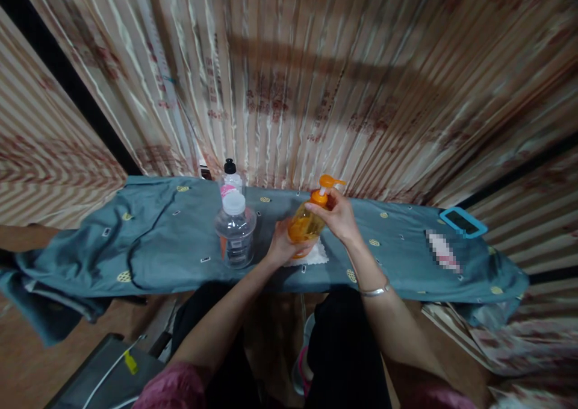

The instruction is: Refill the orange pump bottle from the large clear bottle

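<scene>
1. Gripping the orange pump bottle (303,225) low on its body, the left hand (282,247) is wrapped around it from the near side, fingers closed on the plastic.
2. The right hand (341,216) is clamped around the bottle's neck just under the orange pump head (329,183), whose spout points toward the right end of the table.
3. The bottle stands about midway along the table's near edge, over a small white cloth (316,255) lying on the blue-grey patterned tablecloth (158,240).
4. Just to its left stands a clear plastic jar with a white lid (235,231); behind that, toward the far edge, a bottle with a black cap (231,177).
5. A phone in a blue case (463,222) lies near the far right corner.
6. Risks, as I judge them: the bottle sits close to the near edge, so a slip of the lower hand could tip it off; a twist or press at the neck could squirt liquid past the cloth onto the tablecloth; an elbow swing could knock the jar.
</scene>
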`<control>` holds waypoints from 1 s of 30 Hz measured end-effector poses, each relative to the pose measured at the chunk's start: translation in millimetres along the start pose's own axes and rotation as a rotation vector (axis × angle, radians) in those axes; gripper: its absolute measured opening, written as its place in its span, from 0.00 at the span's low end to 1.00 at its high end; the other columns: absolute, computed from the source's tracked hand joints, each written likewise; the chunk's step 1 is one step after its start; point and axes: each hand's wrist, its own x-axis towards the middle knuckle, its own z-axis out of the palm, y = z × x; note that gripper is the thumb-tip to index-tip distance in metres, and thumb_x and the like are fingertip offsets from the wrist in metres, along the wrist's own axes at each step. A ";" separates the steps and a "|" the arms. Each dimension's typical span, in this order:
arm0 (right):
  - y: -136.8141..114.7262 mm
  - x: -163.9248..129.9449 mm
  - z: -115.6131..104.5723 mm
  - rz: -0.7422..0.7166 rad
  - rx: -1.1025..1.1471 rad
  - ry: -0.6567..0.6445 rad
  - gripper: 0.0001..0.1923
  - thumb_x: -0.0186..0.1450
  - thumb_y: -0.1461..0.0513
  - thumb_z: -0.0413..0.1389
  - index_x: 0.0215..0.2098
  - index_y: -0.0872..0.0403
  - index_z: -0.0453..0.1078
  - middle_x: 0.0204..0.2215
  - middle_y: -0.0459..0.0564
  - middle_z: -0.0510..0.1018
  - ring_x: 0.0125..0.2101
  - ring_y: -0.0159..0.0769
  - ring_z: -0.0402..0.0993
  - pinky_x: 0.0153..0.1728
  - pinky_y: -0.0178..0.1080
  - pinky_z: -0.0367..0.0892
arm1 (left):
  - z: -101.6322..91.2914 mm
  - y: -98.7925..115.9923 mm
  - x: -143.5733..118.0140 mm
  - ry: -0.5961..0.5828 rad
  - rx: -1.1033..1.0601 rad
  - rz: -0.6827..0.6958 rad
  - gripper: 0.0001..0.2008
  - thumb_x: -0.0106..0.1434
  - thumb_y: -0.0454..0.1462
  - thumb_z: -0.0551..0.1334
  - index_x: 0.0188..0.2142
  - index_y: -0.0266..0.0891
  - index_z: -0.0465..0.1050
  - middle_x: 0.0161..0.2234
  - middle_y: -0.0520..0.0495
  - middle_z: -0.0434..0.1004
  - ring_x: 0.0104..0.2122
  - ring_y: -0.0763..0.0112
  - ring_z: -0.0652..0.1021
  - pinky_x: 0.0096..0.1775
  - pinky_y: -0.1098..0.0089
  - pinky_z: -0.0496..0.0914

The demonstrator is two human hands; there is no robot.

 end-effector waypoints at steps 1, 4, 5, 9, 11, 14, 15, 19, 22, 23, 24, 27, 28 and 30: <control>0.1 -1.3 2.9 0.002 0.006 0.023 0.13 0.56 0.60 0.65 0.36 0.55 0.69 0.35 0.45 0.76 0.35 0.37 0.74 0.41 0.47 0.69 | -0.7 1.0 0.0 -0.006 0.007 -0.002 0.28 0.37 0.39 0.75 0.40 0.39 0.72 0.40 0.46 0.78 0.43 0.57 0.76 0.46 0.60 0.71; -4.3 -2.4 10.2 0.029 0.039 0.019 0.14 0.54 0.58 0.66 0.35 0.54 0.70 0.34 0.45 0.77 0.35 0.38 0.74 0.42 0.47 0.69 | -3.2 2.7 -1.0 -0.019 0.009 -0.008 0.28 0.40 0.40 0.74 0.41 0.39 0.70 0.40 0.46 0.77 0.40 0.60 0.77 0.43 0.62 0.71; -6.6 -2.2 11.5 0.042 0.054 0.007 0.15 0.54 0.56 0.66 0.35 0.53 0.70 0.35 0.46 0.78 0.36 0.38 0.74 0.43 0.47 0.69 | -4.0 2.5 -1.2 -0.023 0.007 -0.013 0.28 0.41 0.41 0.73 0.42 0.39 0.69 0.39 0.47 0.76 0.39 0.61 0.77 0.42 0.62 0.71; -16.5 -0.6 7.5 0.117 0.128 -0.106 0.17 0.52 0.51 0.66 0.37 0.49 0.73 0.39 0.48 0.80 0.40 0.41 0.75 0.46 0.46 0.68 | -6.7 -3.3 0.0 -0.061 -0.012 -0.009 0.28 0.42 0.41 0.73 0.42 0.38 0.69 0.39 0.46 0.77 0.39 0.62 0.77 0.43 0.60 0.71; -21.3 0.3 0.4 0.153 0.156 -0.191 0.18 0.52 0.51 0.66 0.37 0.48 0.75 0.40 0.48 0.81 0.40 0.42 0.76 0.45 0.46 0.69 | -6.7 -7.3 1.3 -0.094 -0.051 0.009 0.29 0.42 0.40 0.73 0.44 0.37 0.68 0.41 0.44 0.77 0.41 0.61 0.77 0.45 0.58 0.71; -25.7 1.8 -9.8 0.179 0.169 -0.265 0.19 0.51 0.51 0.66 0.39 0.49 0.76 0.39 0.48 0.81 0.42 0.43 0.76 0.46 0.46 0.69 | -5.5 -10.9 2.8 -0.122 -0.077 0.005 0.31 0.42 0.40 0.73 0.46 0.38 0.68 0.44 0.44 0.77 0.43 0.61 0.77 0.47 0.58 0.71; -25.7 2.3 -11.7 0.177 0.170 -0.257 0.21 0.51 0.50 0.67 0.40 0.49 0.75 0.39 0.49 0.81 0.43 0.43 0.76 0.48 0.46 0.68 | -5.2 -11.1 3.1 -0.121 -0.072 -0.003 0.31 0.42 0.41 0.73 0.47 0.38 0.68 0.44 0.44 0.77 0.43 0.60 0.77 0.47 0.57 0.71; -18.8 3.5 -10.3 0.131 0.161 -0.086 0.24 0.46 0.51 0.70 0.38 0.47 0.71 0.40 0.48 0.79 0.44 0.42 0.74 0.51 0.47 0.66 | -7.4 -7.9 3.9 -0.111 -0.073 0.005 0.33 0.41 0.41 0.74 0.46 0.39 0.68 0.44 0.44 0.77 0.44 0.60 0.77 0.48 0.57 0.71; -15.0 2.4 -7.2 0.099 0.134 0.006 0.22 0.44 0.51 0.71 0.31 0.47 0.67 0.37 0.46 0.78 0.41 0.41 0.75 0.52 0.47 0.64 | -11.4 -4.8 4.2 -0.103 -0.047 -0.003 0.32 0.40 0.39 0.74 0.46 0.37 0.68 0.44 0.44 0.77 0.43 0.59 0.77 0.48 0.56 0.71; -15.5 1.5 -6.9 0.099 0.127 0.003 0.21 0.45 0.51 0.70 0.31 0.47 0.68 0.36 0.46 0.78 0.41 0.41 0.75 0.52 0.47 0.65 | -12.6 -4.1 4.1 -0.099 -0.036 -0.008 0.31 0.40 0.38 0.74 0.45 0.37 0.68 0.43 0.44 0.77 0.43 0.59 0.77 0.48 0.56 0.71; -16.7 0.5 -7.1 0.104 0.120 -0.016 0.20 0.47 0.50 0.69 0.31 0.47 0.69 0.36 0.46 0.78 0.41 0.41 0.75 0.51 0.47 0.65 | -13.6 -3.7 3.9 -0.094 -0.031 -0.011 0.31 0.40 0.37 0.74 0.45 0.37 0.68 0.43 0.44 0.77 0.43 0.59 0.77 0.48 0.56 0.71; -21.9 -2.0 -8.6 0.125 0.099 -0.091 0.19 0.50 0.48 0.66 0.35 0.47 0.72 0.37 0.47 0.79 0.42 0.42 0.75 0.50 0.48 0.66 | -15.1 -3.7 3.0 -0.088 -0.046 -0.016 0.32 0.38 0.36 0.74 0.45 0.37 0.69 0.43 0.45 0.77 0.42 0.60 0.77 0.47 0.58 0.71; -22.9 -2.3 -8.6 0.125 0.087 -0.099 0.21 0.50 0.47 0.66 0.36 0.48 0.72 0.38 0.48 0.79 0.42 0.43 0.75 0.51 0.48 0.66 | -15.2 -3.8 2.7 -0.088 -0.049 -0.019 0.32 0.38 0.36 0.74 0.45 0.37 0.69 0.43 0.45 0.77 0.43 0.60 0.77 0.47 0.58 0.71; -22.6 -1.6 -7.0 0.115 0.054 -0.070 0.23 0.48 0.47 0.67 0.38 0.48 0.70 0.40 0.48 0.78 0.44 0.44 0.74 0.52 0.49 0.64 | -15.1 -3.9 2.4 -0.081 -0.040 -0.029 0.32 0.38 0.36 0.74 0.45 0.37 0.70 0.43 0.44 0.77 0.43 0.59 0.77 0.47 0.58 0.71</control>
